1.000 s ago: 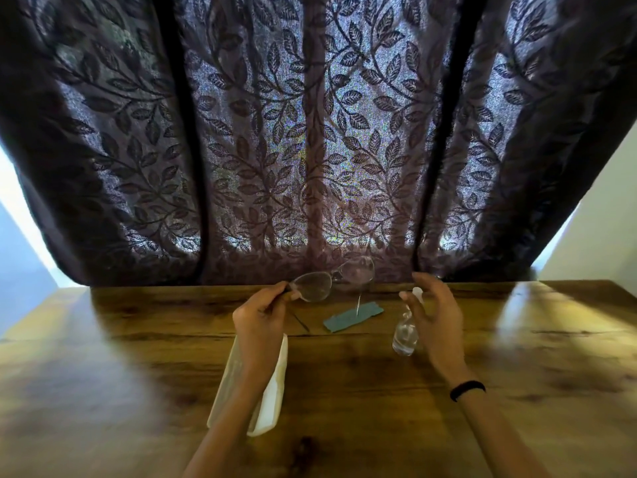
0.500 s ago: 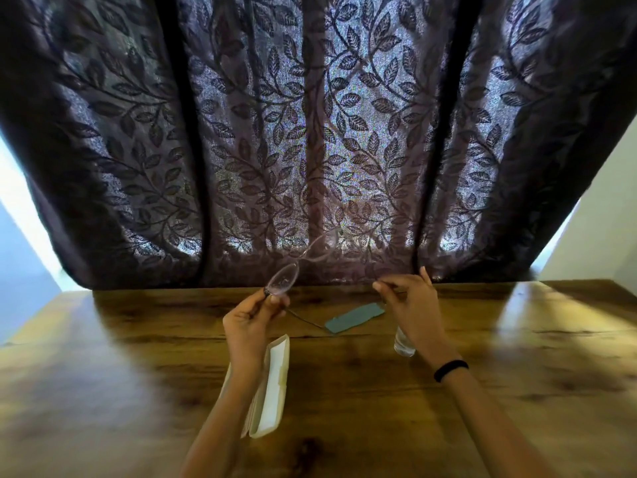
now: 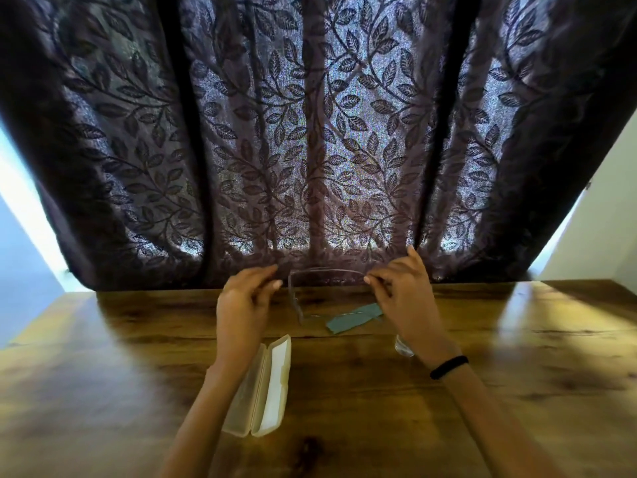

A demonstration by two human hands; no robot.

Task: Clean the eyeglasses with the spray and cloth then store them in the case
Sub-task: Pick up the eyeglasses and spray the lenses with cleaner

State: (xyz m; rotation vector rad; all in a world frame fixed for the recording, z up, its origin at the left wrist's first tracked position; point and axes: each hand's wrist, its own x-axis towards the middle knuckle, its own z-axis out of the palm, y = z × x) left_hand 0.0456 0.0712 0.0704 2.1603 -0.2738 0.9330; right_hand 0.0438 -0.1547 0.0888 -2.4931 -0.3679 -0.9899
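The right hand is pinching the right end of the eyeglasses between thumb and fingertips, the other fingers fanning upward. The left hand is curling in at the left end, fingertips right by the frame's corner, but it's too blurred there and I cannot tell whether it's actually gripping. The glasses are hanging level in the air between the two hands, above the far part of the table, their thin rim hard to make out against the dark curtain at twelve o'clock.

Moving out from the hands: the teal cloth is lying flat on the wood just below the glasses, toward five o'clock from them. The spray bottle is standing at six o'clock of the right hand, and that wrist is blocking most of it, so only the clear lower part is showing. A black wristband is sitting on the right forearm. At six o'clock of the left hand, the pale case is lying open on the table, with the left forearm crossing over its left half.
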